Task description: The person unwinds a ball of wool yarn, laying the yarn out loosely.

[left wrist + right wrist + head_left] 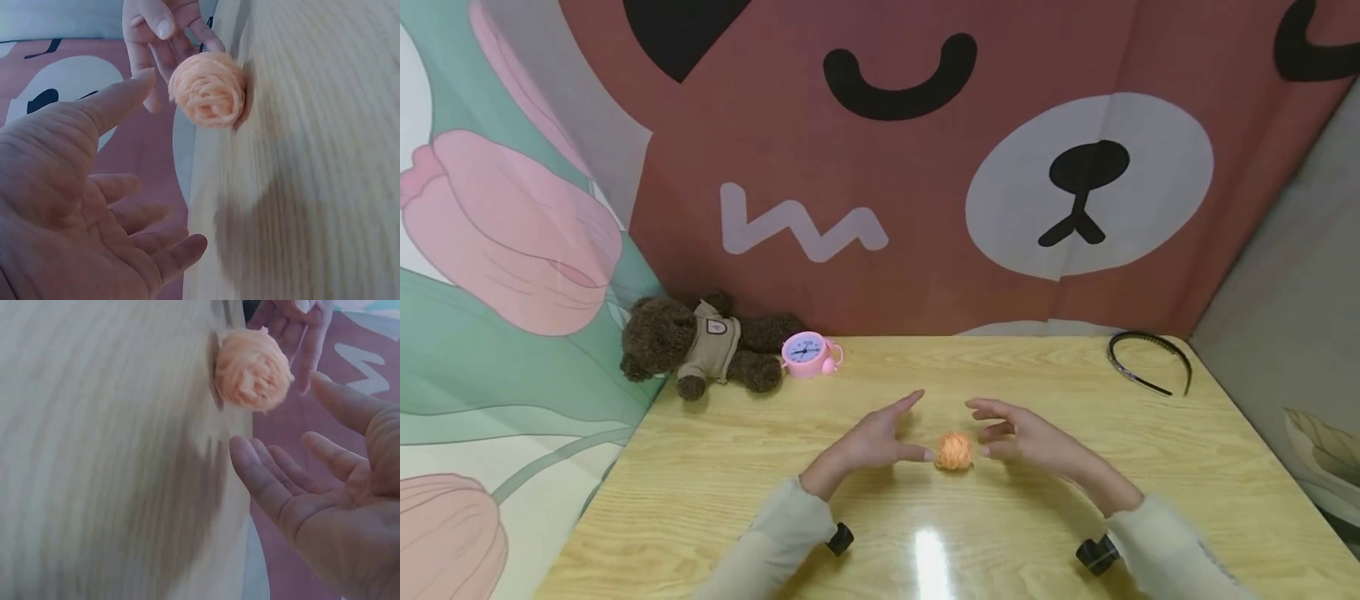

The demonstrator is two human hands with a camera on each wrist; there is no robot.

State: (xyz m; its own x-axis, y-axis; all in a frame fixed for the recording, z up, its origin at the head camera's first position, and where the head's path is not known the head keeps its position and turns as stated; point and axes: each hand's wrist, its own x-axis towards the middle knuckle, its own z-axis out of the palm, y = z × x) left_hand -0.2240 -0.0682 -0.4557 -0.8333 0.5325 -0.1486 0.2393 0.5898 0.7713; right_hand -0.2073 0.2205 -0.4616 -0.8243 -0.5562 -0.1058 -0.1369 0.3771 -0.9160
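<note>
A small ball of orange yarn (955, 451) rests on the wooden table between the two hands. To its left is the left hand (877, 439), palm turned inward, thumb close to the yarn and fingers extended. The right hand (1027, 433) hovers on the other side with its fingers slightly bent and spread. In the left wrist view the yarn ball (209, 90) stands apart from the left palm. The right wrist view shows the yarn ball (253, 370) beyond the right fingertips. Neither hand grips anything.
At the table's back left lies a brown teddy bear (713, 342) in a beige shirt, with a pink alarm clock (805, 354) by its feet. A black headband (1150, 363) lies at the back right. A printed bear curtain (925, 167) hangs behind the table (730, 467).
</note>
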